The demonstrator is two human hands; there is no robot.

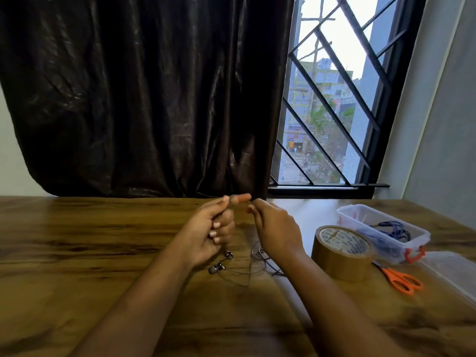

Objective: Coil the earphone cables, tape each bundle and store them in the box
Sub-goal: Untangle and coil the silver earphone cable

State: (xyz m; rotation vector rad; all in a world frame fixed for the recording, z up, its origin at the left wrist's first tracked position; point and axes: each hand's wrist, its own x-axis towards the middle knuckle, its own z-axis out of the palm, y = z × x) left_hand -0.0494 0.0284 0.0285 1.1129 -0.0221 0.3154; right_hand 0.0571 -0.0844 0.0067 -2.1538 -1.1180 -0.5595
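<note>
Because the wire has to turn into a neat little ring, I hold both hands up above the table (77,240) and close together. My left hand (216,228) has its lower fingers curled in tight on the earphone cable (247,266), and one finger sticks out straight, so I think the wire can loop round it. My right hand (275,228) has its thumb and finger pinched together right beside that straight finger. I think they pinch the wire, but it is too thin to see there. The earbuds (219,264) hang just under my left hand, and the loose part of the cable lies on the table under my hands. The tape roll (342,253) and the orange scissors (401,279) sit near my right arm, easy to grab for the taping. The box (346,220) is open behind them with a blue cable (394,229) already inside, and its lid (453,271) lies beside it.
</note>
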